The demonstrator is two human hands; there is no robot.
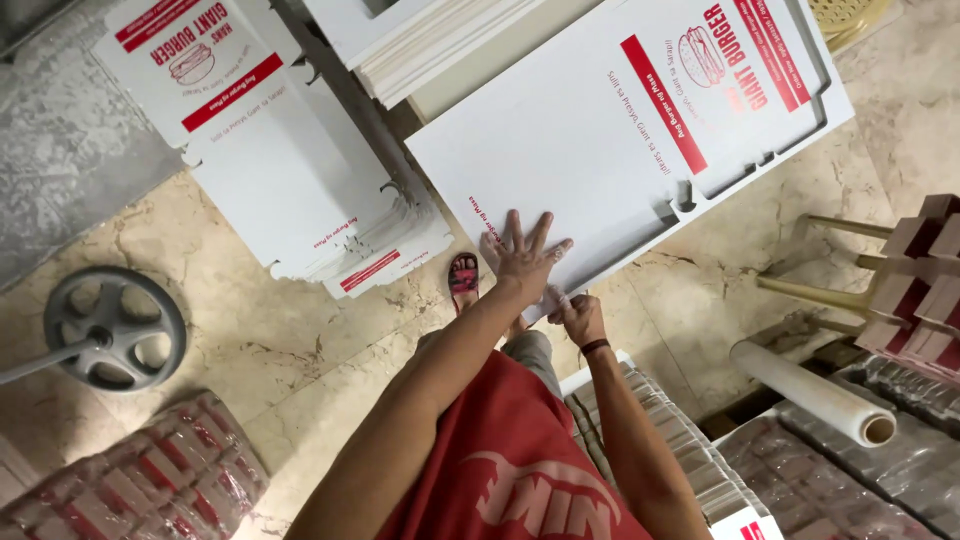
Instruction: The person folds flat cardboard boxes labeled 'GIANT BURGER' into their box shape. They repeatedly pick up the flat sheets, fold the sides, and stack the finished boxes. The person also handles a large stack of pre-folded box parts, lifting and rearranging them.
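A large flat white cardboard box blank (600, 130) with red print lies on the marble floor in front of me. My left hand (524, 252) presses flat on its near corner, fingers spread. My right hand (577, 315) pinches the near edge of the same blank just below, thumb and fingers closed on the cardboard. A dark band sits on my right wrist. My foot in a red sandal (463, 276) stands beside the corner.
A stack of similar flat blanks (300, 190) lies to the left, another pile (420, 40) at the top. A grey wheel base (112, 325) sits left. Wrapped bundles (150, 480) lie bottom left and right, with a plastic film roll (815, 392) and a stack of folded blanks (680, 440).
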